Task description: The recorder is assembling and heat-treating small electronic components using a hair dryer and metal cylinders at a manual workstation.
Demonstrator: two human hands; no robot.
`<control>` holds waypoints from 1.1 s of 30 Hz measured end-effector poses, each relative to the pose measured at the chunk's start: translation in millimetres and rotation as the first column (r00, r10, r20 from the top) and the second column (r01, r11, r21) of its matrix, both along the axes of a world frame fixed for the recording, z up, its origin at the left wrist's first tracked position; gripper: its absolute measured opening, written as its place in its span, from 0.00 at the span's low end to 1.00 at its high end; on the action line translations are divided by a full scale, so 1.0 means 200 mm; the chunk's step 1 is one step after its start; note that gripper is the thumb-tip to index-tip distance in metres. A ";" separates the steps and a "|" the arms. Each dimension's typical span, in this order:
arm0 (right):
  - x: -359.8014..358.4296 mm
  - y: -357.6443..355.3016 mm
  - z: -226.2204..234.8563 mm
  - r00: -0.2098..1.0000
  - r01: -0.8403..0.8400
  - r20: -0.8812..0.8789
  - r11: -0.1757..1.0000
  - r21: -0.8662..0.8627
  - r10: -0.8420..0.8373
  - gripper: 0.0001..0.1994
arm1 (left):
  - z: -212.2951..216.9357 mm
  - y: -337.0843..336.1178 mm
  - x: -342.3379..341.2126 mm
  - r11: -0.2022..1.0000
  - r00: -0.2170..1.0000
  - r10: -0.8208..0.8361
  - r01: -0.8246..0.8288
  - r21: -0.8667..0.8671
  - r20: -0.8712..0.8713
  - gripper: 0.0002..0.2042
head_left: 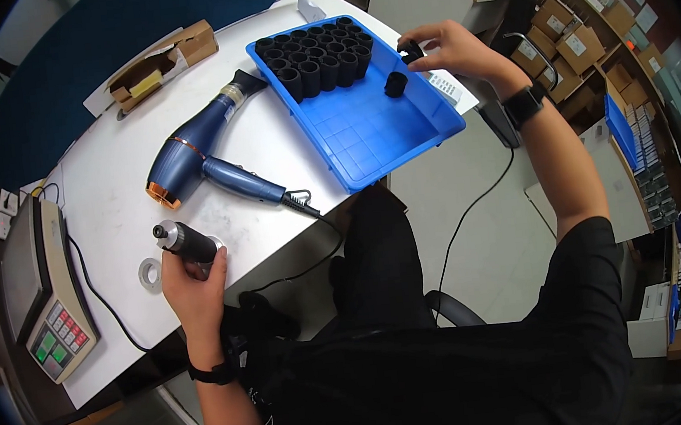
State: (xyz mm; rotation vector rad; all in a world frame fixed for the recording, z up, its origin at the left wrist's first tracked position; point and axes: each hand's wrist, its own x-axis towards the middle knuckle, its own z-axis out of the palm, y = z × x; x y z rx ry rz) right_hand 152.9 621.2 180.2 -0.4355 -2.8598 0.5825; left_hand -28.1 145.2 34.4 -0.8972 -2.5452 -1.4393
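My left hand [193,290] is closed around a black cylinder [193,243] with a narrower tip, held tilted above the white table's near edge. A silver ring [149,275] lies flat just left of that hand. Over the right side of a blue tray [359,148], my right hand [461,52] pinches a short black sleeve [408,51] between thumb and fingers. Below it, another short black sleeve [395,84] rests apart in the tray. Several taller black tubes [316,57] stand upright in close rows at the tray's far left.
A blue hair dryer [184,150] lies left of the tray, its cord dropping over the near edge. An opened cardboard box [163,65] sits behind it. At the far left stands a weighing scale [47,301]. Shelves with cartons [580,46] fill the right background.
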 end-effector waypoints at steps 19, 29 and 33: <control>-0.06 -1.40 -0.31 0.972 -0.234 -0.224 0.322 -0.918 0.067 0.23 | 0.22 -0.10 0.32 0.877 0.920 -0.235 0.339 0.341 -0.313 0.17; -0.11 -1.69 -0.48 0.981 -0.176 -0.155 0.215 -0.961 0.114 0.22 | 0.09 -0.20 0.32 0.828 0.870 -0.354 0.462 0.318 -0.343 0.24; -0.12 -1.71 -0.49 0.981 -0.176 -0.155 0.200 -0.964 0.117 0.22 | 0.06 -0.21 0.30 0.801 0.867 -0.396 0.487 0.349 -0.302 0.23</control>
